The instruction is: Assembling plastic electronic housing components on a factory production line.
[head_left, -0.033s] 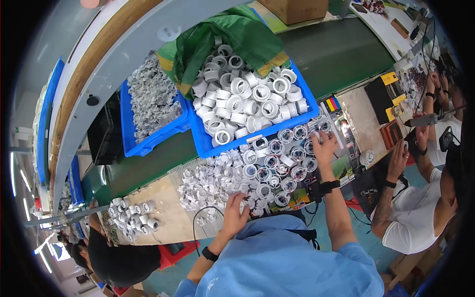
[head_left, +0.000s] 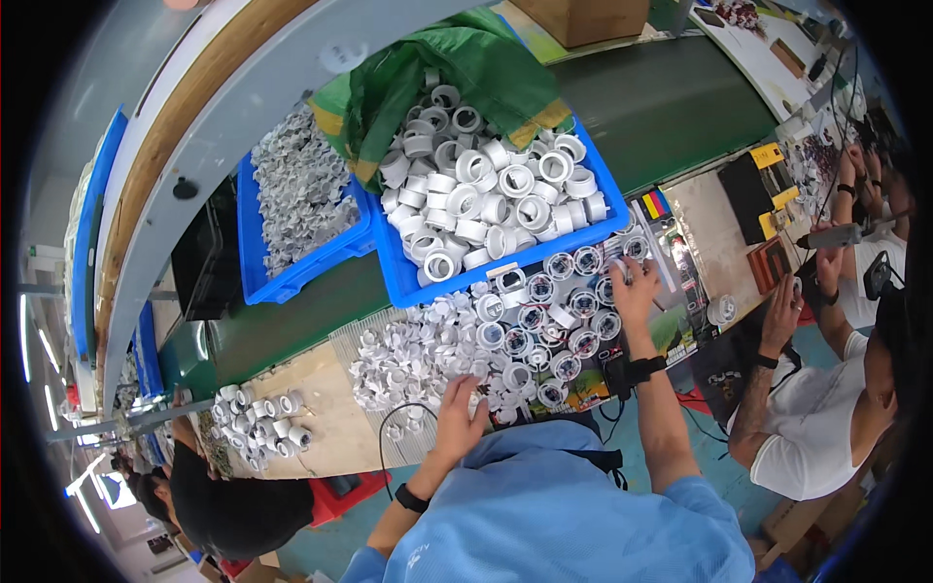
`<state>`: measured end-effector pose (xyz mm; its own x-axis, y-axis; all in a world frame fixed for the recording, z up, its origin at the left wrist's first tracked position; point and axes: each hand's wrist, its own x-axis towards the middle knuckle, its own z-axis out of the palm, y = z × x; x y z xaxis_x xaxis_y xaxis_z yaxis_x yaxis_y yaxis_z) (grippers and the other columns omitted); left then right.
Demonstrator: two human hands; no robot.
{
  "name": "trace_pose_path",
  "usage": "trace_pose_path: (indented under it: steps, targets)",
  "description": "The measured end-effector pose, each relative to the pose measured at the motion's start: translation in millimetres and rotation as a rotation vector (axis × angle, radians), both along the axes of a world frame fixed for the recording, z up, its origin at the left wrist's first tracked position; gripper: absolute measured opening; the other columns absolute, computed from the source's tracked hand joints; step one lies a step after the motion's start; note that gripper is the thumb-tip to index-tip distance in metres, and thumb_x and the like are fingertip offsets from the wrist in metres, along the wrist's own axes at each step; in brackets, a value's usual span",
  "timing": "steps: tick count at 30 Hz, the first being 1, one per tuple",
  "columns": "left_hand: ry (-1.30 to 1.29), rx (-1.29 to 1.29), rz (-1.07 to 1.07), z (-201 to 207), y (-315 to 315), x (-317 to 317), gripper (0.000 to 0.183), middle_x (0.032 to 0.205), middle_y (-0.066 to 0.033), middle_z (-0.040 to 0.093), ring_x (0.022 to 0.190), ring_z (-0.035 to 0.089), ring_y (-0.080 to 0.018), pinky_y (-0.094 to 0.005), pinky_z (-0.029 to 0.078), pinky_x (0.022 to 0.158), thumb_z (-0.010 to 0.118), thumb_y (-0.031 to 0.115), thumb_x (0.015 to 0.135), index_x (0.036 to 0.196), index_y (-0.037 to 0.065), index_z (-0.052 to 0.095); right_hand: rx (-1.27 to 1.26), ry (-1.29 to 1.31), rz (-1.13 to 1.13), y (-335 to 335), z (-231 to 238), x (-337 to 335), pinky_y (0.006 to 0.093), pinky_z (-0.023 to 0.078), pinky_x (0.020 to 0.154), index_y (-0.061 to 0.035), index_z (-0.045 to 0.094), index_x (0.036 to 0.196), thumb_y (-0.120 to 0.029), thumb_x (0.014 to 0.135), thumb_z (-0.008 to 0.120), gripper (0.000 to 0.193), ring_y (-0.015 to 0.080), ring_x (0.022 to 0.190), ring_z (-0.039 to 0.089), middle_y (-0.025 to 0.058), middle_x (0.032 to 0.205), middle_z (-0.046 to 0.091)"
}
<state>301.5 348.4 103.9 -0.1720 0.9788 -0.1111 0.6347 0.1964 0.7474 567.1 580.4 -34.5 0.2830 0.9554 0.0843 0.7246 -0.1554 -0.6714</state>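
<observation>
While my left hand [head_left: 459,413] rests, fingers apart, on small white parts [head_left: 408,355] at 6 o'clock, my right hand [head_left: 634,282] fingers pinch a white ring [head_left: 622,272] at 3 o'clock on the bench [head_left: 321,428].

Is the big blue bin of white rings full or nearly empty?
Full. The blue bin is heaped with white rings up to and above its rim, with a green bag draped over its far end.
</observation>
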Motion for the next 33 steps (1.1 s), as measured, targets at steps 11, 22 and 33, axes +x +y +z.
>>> trace_pose_path:
  steps: [11,22,33]
  targets:
    - [0.314,0.196,0.437,200.3,-39.4,-109.2,0.043,0.131,-0.0105,0.052,0.119,0.049,-0.0213,-0.0329,0.038,0.096,0.053,-0.001,0.084,0.127,0.0,0.05,0.112,0.031,0.481,-25.5,97.5,2.2,0.0436,0.037,0.097,-0.0035,0.059,0.113,-0.017,0.086,0.062,0.031,0.0328,0.116,0.048,0.0187,0.124,0.053]
    - [0.828,0.254,0.778,331.2,-151.4,-112.4,0.043,0.133,-0.0187,0.051,0.122,0.049,-0.0252,-0.0349,0.035,0.101,0.039,0.013,0.091,0.128,-0.008,0.047,-0.636,0.414,0.911,-160.1,165.0,-53.8,0.0273,0.049,0.068,-0.0051,0.061,0.106,-0.007,0.086,0.059,0.02,0.0137,0.083,0.063,0.0061,0.094,0.065]
    - [0.167,-0.241,0.67,108.4,-221.2,-178.2,0.039,0.114,-0.0112,0.061,0.1,0.06,-0.0226,-0.0318,0.051,0.077,0.061,0.003,0.082,0.12,0.002,0.055,-0.784,-0.285,0.896,-237.0,102.6,-48.9,0.0339,0.053,0.063,-0.0072,0.063,0.096,-0.016,0.078,0.07,0.021,0.025,0.072,0.068,0.0105,0.078,0.068]
